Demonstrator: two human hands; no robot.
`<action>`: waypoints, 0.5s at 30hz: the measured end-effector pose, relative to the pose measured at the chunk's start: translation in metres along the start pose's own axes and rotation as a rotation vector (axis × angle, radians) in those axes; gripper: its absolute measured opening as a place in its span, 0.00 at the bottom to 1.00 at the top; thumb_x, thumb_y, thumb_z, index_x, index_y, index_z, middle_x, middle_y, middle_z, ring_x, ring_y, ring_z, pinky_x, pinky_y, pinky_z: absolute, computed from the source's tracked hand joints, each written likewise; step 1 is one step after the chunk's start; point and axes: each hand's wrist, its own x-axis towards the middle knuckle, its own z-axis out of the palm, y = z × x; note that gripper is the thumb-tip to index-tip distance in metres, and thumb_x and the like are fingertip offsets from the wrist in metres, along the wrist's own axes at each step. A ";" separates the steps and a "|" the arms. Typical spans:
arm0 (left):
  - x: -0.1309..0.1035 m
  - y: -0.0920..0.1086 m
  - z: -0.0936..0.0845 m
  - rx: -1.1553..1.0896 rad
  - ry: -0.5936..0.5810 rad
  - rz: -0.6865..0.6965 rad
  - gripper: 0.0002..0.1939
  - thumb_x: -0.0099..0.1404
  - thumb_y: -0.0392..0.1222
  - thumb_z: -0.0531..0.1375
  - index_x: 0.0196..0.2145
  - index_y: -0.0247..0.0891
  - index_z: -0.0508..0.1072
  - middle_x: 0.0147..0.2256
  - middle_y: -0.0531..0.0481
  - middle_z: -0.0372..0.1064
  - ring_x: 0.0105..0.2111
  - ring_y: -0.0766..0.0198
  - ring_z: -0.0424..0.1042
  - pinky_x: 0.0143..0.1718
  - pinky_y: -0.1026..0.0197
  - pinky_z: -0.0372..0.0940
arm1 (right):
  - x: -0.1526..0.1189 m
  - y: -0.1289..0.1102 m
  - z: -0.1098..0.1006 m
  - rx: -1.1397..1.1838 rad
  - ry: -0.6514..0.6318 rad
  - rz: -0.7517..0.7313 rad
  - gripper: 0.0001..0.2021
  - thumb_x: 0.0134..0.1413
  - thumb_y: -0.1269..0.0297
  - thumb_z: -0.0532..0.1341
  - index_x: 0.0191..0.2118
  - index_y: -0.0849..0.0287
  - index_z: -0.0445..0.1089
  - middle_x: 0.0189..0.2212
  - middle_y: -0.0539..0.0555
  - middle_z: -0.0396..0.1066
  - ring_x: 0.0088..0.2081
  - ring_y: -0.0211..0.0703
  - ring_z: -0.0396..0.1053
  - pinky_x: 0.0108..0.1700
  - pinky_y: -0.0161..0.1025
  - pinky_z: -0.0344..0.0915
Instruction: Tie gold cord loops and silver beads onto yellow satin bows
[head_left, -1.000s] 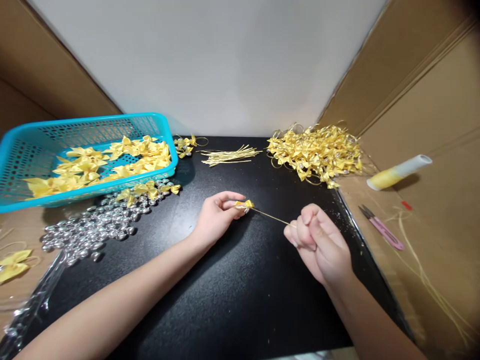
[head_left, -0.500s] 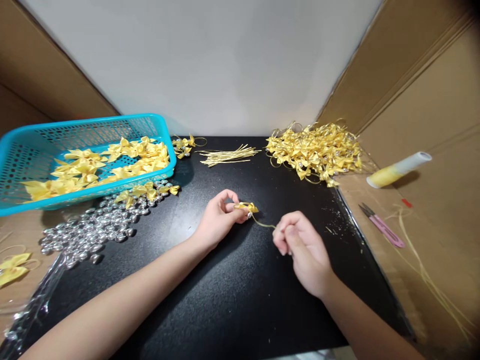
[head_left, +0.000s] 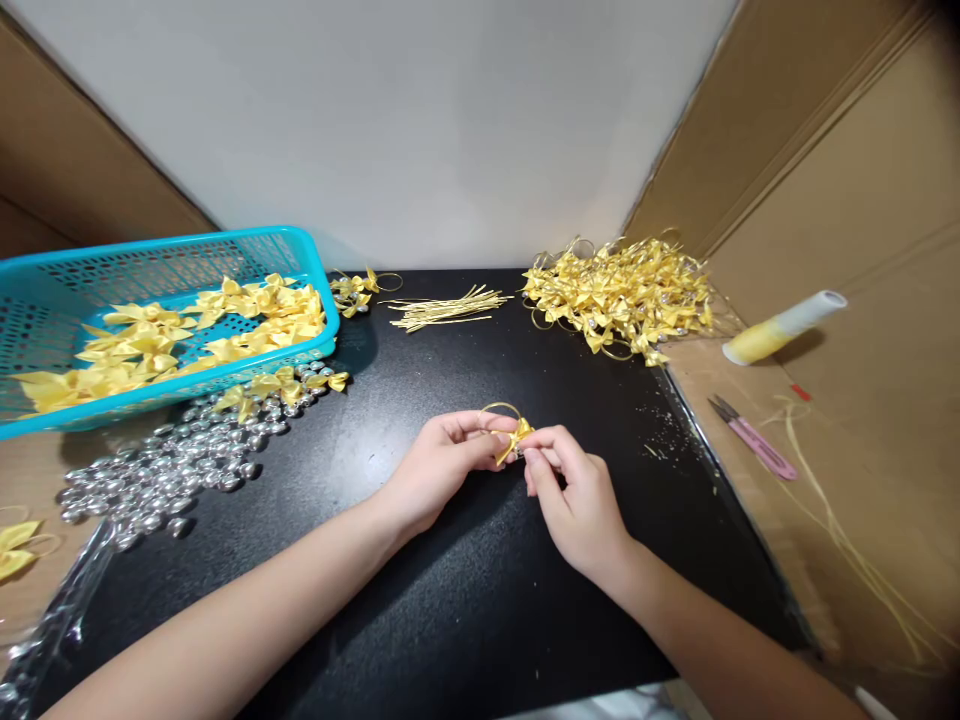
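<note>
Near the middle of the black table top (head_left: 420,600), my left hand (head_left: 450,460) pinches a yellow ribbon bow (head_left: 517,432) between thumb and fingers. A thin gold cord loop (head_left: 501,406) arches up above the bow. My right hand (head_left: 574,490) is at the bow's right side, thumb and forefinger pressed together at its edge. What those fingertips grip is too small to make out. The two hands almost touch.
A blue basket (head_left: 296,240) of yellow bows stands at the left, with silver beads (head_left: 161,475) before it. Cut cords (head_left: 450,308) lie at the back centre, a pile of finished bows (head_left: 622,295) back right. Pink snips (head_left: 757,440) and a tube (head_left: 784,328) are at the right.
My right hand has moved left, up to the bow. The cord that stretched between my hands no longer shows, and a loop now stands above the bow. The view has shifted slightly.
</note>
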 end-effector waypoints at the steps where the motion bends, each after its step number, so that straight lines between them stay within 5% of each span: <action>1: 0.000 0.000 0.000 0.004 -0.002 -0.003 0.10 0.52 0.38 0.68 0.33 0.34 0.80 0.28 0.50 0.77 0.28 0.70 0.72 0.33 0.69 0.66 | 0.000 0.000 0.000 -0.012 0.015 -0.004 0.05 0.64 0.68 0.52 0.37 0.57 0.64 0.20 0.45 0.65 0.21 0.34 0.65 0.28 0.30 0.61; 7: -0.003 0.003 0.002 0.049 0.039 0.035 0.09 0.52 0.37 0.68 0.34 0.35 0.81 0.31 0.50 0.78 0.29 0.70 0.72 0.31 0.69 0.64 | -0.001 -0.001 -0.001 -0.084 0.042 0.000 0.04 0.62 0.69 0.54 0.34 0.57 0.62 0.22 0.48 0.71 0.22 0.35 0.68 0.27 0.30 0.60; 15: -0.005 0.004 0.004 0.039 0.064 0.089 0.15 0.46 0.37 0.72 0.34 0.34 0.80 0.32 0.46 0.80 0.31 0.63 0.76 0.36 0.62 0.68 | 0.000 -0.003 -0.001 -0.144 0.051 -0.004 0.06 0.61 0.69 0.54 0.32 0.56 0.61 0.18 0.46 0.66 0.18 0.34 0.63 0.23 0.31 0.55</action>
